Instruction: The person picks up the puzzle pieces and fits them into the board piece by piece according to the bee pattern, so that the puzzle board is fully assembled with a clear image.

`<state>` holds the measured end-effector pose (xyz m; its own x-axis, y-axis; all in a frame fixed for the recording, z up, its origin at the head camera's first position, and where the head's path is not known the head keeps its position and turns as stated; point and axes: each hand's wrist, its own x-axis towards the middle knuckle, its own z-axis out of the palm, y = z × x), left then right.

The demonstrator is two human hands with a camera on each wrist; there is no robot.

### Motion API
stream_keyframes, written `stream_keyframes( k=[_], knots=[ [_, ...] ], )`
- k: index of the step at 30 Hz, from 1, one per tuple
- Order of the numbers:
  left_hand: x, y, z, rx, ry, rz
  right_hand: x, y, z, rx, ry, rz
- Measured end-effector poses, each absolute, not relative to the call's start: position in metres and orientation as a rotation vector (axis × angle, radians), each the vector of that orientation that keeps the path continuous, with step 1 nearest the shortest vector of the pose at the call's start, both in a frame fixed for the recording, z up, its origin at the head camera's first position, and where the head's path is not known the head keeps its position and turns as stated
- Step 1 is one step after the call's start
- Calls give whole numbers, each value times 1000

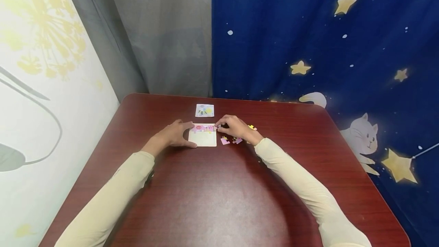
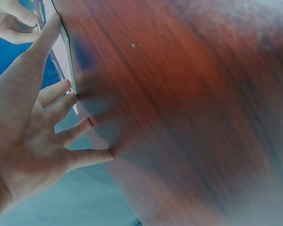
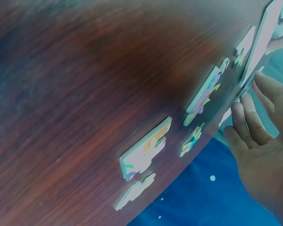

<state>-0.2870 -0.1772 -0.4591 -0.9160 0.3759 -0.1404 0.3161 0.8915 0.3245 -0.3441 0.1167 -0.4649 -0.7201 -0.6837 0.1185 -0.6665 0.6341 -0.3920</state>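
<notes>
A pale puzzle board (image 1: 202,140) lies on the table, with pink puzzle pieces (image 1: 199,128) filling a strip along its far side. My left hand (image 1: 175,133) is spread at the board's left side, thumb on the near edge and index finger by the far corner. In the left wrist view the other fingers (image 2: 66,134) are straight and fanned out. At the far right corner, my right hand (image 1: 236,128) pinches a small puzzle piece (image 1: 218,127) between thumb and fingertips; the fingers mostly hide it. Pink-and-yellow loose pieces (image 1: 224,140) lie just right of the board.
Several more loose pieces (image 3: 147,148) lie flat on the table under and beside the right forearm. Beyond the board is a square picture card (image 1: 204,110). The dark red table (image 1: 205,193) ends at a curtain (image 1: 260,48) behind and a pale wall (image 1: 68,98) to the left.
</notes>
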Motion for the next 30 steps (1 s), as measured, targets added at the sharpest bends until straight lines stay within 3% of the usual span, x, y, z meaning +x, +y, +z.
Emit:
stream_keyframes(
  k=[30],
  knots=[
    [-288, -178, -460, 575, 2853, 465, -331, 56, -469, -1367, 2710, -643]
  ],
)
